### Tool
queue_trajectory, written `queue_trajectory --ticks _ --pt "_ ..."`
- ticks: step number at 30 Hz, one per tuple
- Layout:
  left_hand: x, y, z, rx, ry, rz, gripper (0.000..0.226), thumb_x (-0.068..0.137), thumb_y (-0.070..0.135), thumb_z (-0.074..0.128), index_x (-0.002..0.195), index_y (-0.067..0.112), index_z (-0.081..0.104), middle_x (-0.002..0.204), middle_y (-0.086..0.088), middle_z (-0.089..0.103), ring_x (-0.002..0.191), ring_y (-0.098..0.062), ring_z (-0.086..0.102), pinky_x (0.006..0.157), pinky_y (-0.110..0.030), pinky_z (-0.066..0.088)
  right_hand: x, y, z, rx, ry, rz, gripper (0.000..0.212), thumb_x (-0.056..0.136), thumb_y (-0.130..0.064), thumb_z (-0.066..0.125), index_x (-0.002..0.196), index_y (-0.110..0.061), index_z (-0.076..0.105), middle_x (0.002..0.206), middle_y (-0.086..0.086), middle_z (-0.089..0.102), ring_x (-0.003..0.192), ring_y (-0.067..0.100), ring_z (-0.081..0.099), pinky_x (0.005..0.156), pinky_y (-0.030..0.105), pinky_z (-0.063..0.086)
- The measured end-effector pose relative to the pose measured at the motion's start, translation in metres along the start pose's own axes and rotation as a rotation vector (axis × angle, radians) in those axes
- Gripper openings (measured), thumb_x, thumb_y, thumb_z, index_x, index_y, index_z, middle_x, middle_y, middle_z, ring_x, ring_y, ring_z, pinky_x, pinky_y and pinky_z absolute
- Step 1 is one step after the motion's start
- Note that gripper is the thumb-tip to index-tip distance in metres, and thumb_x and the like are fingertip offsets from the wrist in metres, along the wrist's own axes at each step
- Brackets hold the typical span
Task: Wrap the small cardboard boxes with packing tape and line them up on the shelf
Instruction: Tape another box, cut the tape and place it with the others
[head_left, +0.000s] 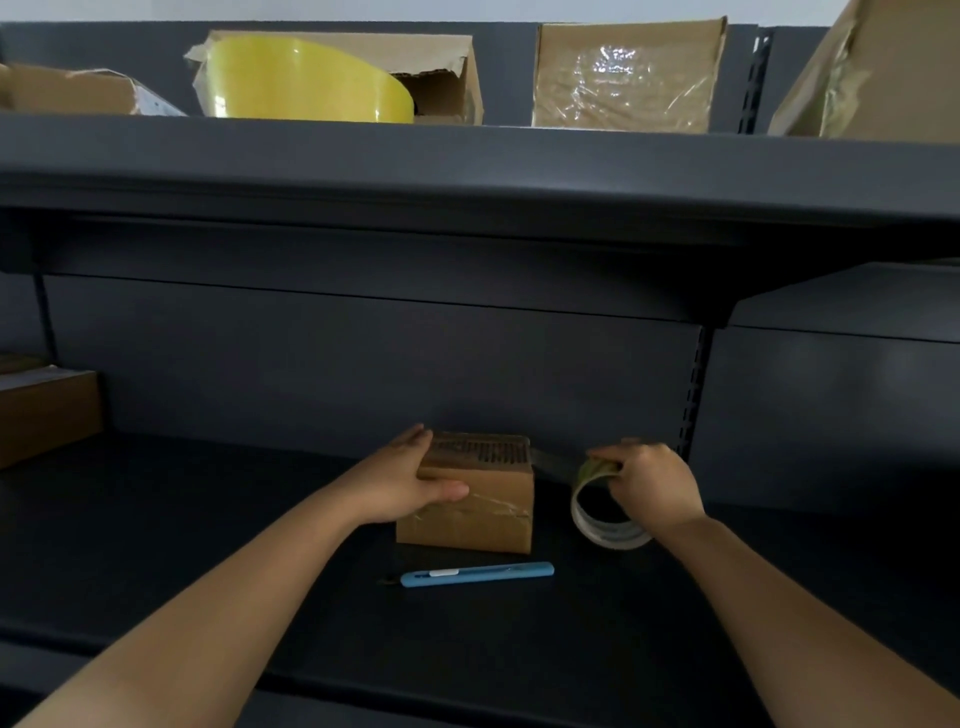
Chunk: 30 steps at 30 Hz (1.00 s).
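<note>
Head view: my left hand (415, 486) grasps the box (467, 525) from its 9 o'clock side, fingers over the top edge and thumb laid along the front face. The box sits on the lower shelf (208, 519), close to the back panel, and some tape already crosses its front. My right hand (652, 483) clutches the roll (597, 535) at the box's 3 o'clock. A strip (553, 460) runs from the roll to the box's upper right edge. The knife (478, 574) lies at 6 o'clock, just in front of the box and apart from it.

As I judge it, I am mid-wrap. To do it well, I should press down with my left so the box cannot slide toward the pull. The strip should stay taut and level, so it lands flat without creases. I should turn the box, not the roll, round each corner, then smooth the strip down before cutting. A wrapped box (623, 78) stands on the upper shelf at 1 o'clock.
</note>
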<state>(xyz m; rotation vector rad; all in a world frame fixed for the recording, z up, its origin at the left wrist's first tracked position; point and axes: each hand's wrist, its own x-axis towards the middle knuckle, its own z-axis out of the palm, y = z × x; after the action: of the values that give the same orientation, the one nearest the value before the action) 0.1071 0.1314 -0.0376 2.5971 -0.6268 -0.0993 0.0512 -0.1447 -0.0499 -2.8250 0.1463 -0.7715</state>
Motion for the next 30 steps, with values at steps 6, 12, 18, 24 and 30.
queue_trajectory --ticks 6,12,18,24,30 --pt "0.000 -0.001 -0.001 0.038 -0.004 0.030 0.083 0.084 0.065 0.049 0.150 0.041 0.006 0.160 0.005 -0.006 0.146 -0.017 0.007 0.117 -0.036 0.015 0.002 -0.010 -0.006 -0.114 -0.170 -0.036 0.047 0.089 -0.023 0.054 0.135 -0.031 0.053 0.136 -0.001 0.052 0.118 0.020 0.054 0.094 0.033 0.048" --pt "0.001 0.002 -0.003 0.195 0.028 0.051 0.071 0.085 0.068 0.044 0.146 0.049 0.014 0.161 0.002 -0.002 0.147 -0.020 0.005 0.118 -0.047 0.008 0.003 -0.052 -0.024 0.177 -0.405 -0.121 0.065 0.095 -0.035 0.046 0.153 -0.024 0.019 0.161 -0.004 0.010 0.148 0.013 0.005 0.119 0.035 0.009" --pt "-0.008 0.013 0.002 0.269 0.153 0.311 0.052 0.099 0.037 0.042 0.148 0.029 0.027 0.156 0.007 0.026 0.141 -0.011 0.025 0.115 -0.030 0.020 -0.006 -0.122 0.000 0.046 -0.391 -0.311 0.067 0.099 -0.056 0.018 0.154 -0.018 0.013 0.162 0.000 0.008 0.148 0.013 0.007 0.118 0.031 0.005" --pt "-0.007 0.006 0.001 0.253 0.129 0.295 0.057 0.098 0.039 0.044 0.150 0.025 0.024 0.158 -0.001 0.017 0.145 -0.013 0.016 0.116 -0.025 0.012 -0.006 -0.107 0.012 -0.059 -0.245 -0.290 0.076 0.090 -0.068 0.017 0.149 -0.021 0.031 0.156 0.000 0.030 0.144 0.016 0.027 0.116 0.033 0.027" --pt "-0.008 0.007 0.004 0.308 0.143 0.163 0.074 0.095 0.053 0.039 0.152 0.014 0.013 0.160 -0.006 0.008 0.146 -0.017 0.012 0.117 -0.028 0.012 -0.011 -0.100 0.015 -0.046 -0.123 -0.262 0.062 0.096 -0.057 0.034 0.145 -0.019 0.039 0.155 0.004 0.033 0.144 0.017 0.028 0.112 0.030 0.031"
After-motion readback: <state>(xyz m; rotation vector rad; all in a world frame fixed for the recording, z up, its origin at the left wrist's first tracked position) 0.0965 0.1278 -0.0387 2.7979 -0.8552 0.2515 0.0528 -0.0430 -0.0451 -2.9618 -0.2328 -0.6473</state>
